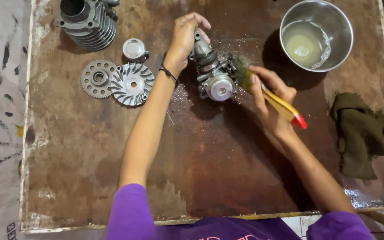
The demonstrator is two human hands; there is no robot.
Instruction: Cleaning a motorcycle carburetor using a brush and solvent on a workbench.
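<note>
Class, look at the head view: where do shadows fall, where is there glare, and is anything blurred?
Head view: the steel bowl casts a dark shadow to its left on the board; glare shows on the bowl's liquid and the wet specks by the metal engine part; the left hand, right hand and brush look sharp, without obvious blur.

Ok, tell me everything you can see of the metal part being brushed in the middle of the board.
The metal part is a grey, cast-looking engine assembly with a round silvery cap facing the camera and a narrower neck pointing up the board. It looks wet and grimy. The left hand grips its upper end, tilting it on the brown board. The right hand presses a yellow-handled brush against its right side.
</note>
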